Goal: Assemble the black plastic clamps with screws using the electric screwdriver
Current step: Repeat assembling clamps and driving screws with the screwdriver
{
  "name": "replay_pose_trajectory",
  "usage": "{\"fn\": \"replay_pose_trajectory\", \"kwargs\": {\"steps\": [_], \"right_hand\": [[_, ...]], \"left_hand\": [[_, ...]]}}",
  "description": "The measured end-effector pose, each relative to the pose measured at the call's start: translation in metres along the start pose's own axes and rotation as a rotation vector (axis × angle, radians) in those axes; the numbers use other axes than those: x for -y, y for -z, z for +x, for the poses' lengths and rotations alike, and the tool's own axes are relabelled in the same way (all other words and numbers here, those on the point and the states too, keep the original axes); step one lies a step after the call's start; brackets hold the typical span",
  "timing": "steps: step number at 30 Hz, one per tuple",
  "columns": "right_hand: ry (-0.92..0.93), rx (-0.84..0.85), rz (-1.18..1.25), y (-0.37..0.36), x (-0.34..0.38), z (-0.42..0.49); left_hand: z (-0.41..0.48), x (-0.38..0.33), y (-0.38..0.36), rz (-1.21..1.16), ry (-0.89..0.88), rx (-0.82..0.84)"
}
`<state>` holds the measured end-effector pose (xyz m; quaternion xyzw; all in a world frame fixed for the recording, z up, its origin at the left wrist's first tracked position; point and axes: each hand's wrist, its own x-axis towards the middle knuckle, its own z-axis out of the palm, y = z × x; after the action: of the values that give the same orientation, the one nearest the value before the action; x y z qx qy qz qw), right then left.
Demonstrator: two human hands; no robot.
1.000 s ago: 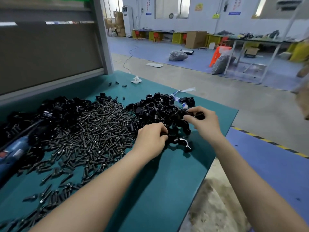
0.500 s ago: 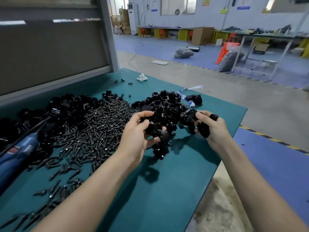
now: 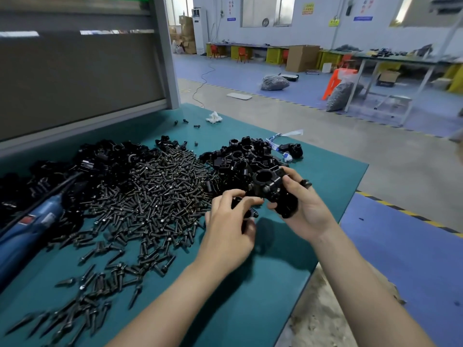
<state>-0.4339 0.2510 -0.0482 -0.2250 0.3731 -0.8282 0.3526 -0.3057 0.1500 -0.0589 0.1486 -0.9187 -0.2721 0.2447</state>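
Both hands have closed in on each other since half a second ago, and the loose cluster of parts that hung from the left palm is gone. Left hand (image 3: 229, 222) now shows its back to the camera, fingers curled over a small black part (image 3: 241, 206) whose shape is mostly hidden. Right hand (image 3: 304, 209) grasps a black clamp (image 3: 269, 182) between thumb and fingers, ring opening facing up, held just above the green mat (image 3: 250, 296) at the near edge of the right-hand clamp pile (image 3: 240, 156). The two held pieces sit just beside each other; contact cannot be told. Screw heap (image 3: 155, 191) spreads across the middle of the mat, thinning into strays toward the near left corner. A second clamp pile (image 3: 75, 166) lies behind it at left, along the grey back panel (image 3: 75, 78). Electric screwdriver (image 3: 30, 229), blue body with black cord, rests at far left, partly on the screws, untouched; its red label is too blurred to read. A white and blue printed strip (image 3: 283, 136) lies at the far side of the right pile, text illegible. A crumpled white scrap (image 3: 213, 117) sits near the far edge of the mat. Yellow and blue signs on the far wall (image 3: 308, 8) carry writing too small to read.
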Motion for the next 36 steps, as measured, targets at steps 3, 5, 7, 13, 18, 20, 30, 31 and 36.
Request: {"fn": "replay_pose_trajectory", "kwargs": {"steps": [3,5,7,13,18,20,30,31,36], "right_hand": [[-0.062,-0.025,0.094,0.001,-0.008,-0.003],[-0.096,-0.026,0.068,0.001,-0.012,-0.006],[-0.136,-0.011,0.039,-0.004,-0.016,-0.008],[-0.266,0.137,0.101,-0.026,-0.023,-0.011],[-0.330,0.263,0.200,-0.066,-0.039,-0.018],[-0.360,0.292,0.304,-0.084,-0.047,-0.022],[-0.424,0.302,0.168,-0.126,-0.082,-0.035],[-0.415,0.263,0.076,-0.129,-0.085,-0.036],[-0.418,-0.008,-0.035,-0.145,-0.089,-0.043]], "left_hand": [[-0.006,-0.004,0.008,-0.227,0.014,-0.128],[-0.011,-0.012,0.019,-0.489,0.010,-0.151],[-0.014,-0.021,0.028,-0.668,0.018,-0.129],[-0.027,-0.030,0.046,-0.808,0.031,-0.102],[-0.049,-0.029,0.059,-0.717,-0.005,-0.290],[-0.058,-0.025,0.065,-0.715,0.031,-0.356],[-0.094,-0.012,0.097,-0.611,0.071,-0.506],[-0.097,-0.012,0.102,-0.560,0.078,-0.519],[-0.108,0.014,0.121,-0.393,0.210,-0.536]]}}
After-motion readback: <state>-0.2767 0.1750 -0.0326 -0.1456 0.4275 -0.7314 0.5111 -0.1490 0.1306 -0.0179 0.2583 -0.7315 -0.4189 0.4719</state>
